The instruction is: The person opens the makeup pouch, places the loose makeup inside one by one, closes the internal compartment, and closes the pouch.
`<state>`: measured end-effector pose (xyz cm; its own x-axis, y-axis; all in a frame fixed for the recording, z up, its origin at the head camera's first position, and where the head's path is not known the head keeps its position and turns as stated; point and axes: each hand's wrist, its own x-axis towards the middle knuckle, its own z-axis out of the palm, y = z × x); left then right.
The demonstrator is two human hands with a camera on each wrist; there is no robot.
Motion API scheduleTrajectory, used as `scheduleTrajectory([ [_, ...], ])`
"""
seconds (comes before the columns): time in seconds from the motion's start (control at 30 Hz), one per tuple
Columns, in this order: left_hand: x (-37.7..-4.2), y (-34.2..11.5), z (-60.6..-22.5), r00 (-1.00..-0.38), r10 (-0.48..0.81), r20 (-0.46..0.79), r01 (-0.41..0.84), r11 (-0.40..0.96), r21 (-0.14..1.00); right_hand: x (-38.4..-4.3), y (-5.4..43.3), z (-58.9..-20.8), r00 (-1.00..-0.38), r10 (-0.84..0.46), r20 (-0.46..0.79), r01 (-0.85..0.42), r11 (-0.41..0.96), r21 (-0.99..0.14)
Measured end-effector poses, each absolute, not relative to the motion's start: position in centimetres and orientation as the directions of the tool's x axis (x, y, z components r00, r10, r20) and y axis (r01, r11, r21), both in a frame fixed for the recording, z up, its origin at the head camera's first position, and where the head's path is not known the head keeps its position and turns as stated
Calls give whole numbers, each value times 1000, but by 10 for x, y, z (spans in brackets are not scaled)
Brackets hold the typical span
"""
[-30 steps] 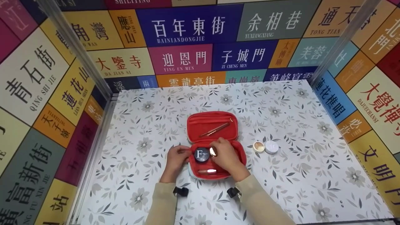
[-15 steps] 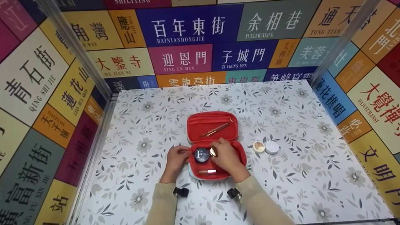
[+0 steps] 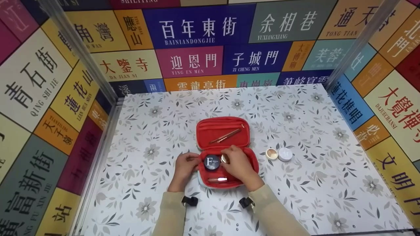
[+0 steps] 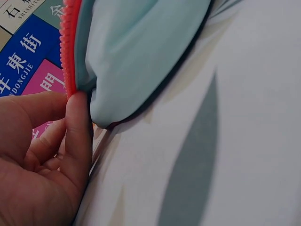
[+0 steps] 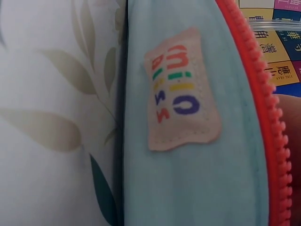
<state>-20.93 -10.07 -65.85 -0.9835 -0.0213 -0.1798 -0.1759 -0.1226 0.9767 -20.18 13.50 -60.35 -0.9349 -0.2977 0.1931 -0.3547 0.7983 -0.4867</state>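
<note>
A makeup pouch (image 3: 202,182), light blue outside and red inside, lies unzipped with its lid folded back. At its left edge my left hand (image 3: 185,166) pinches the zipper rim between thumb and finger, plain in the left wrist view on the red zipper teeth (image 4: 68,52). My right hand (image 3: 239,164) reaches into the pouch, fingertips gripping a small shiny gold item (image 3: 224,158), mostly hidden by the fingers. Beside it sits a dark round case (image 3: 212,162) with a white F. A slim tube with a silver end (image 3: 218,179) lies near the front wall.
Thin rose-gold sticks (image 3: 226,135) lie in the lid. Right of the pouch, on the floral table (image 3: 311,196), stand a small round pot (image 3: 271,154) and a pale round container (image 3: 285,154). Sign-covered panels (image 3: 197,29) rise along the back and sides.
The right hand has shifted very slightly at the gold item, which shows a little less between its fingers. The left hand and the pouch stay where they were.
</note>
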Motion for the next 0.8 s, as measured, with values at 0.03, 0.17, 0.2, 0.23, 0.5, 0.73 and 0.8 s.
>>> scheduleTrajectory([
  [0.03,-209,-101,-659,-983,-22,-182,-178,-120,977,-201,135,-604,-936,-296,191,-352,800,-485],
  [0.17,-209,-100,-659,-981,-26,-191,-187,-105,977,-201,135,-605,-940,-289,180,-340,803,-489],
  [0.2,-209,-100,-659,-981,-27,-193,-190,-97,977,-201,135,-605,-942,-286,177,-336,804,-491],
  [0.23,-209,-100,-659,-980,-28,-196,-193,-95,977,-201,135,-606,-943,-284,173,-332,805,-492],
  [0.5,-208,-101,-656,-981,-25,-190,-188,-74,979,-200,136,-603,-950,-273,149,-310,799,-516],
  [0.73,-209,-101,-655,-978,-34,-203,-201,-75,977,-197,142,-600,-954,-268,136,-300,803,-515],
  [0.8,-209,-101,-655,-979,-33,-201,-198,-78,977,-196,145,-600,-955,-261,143,-297,802,-519],
])
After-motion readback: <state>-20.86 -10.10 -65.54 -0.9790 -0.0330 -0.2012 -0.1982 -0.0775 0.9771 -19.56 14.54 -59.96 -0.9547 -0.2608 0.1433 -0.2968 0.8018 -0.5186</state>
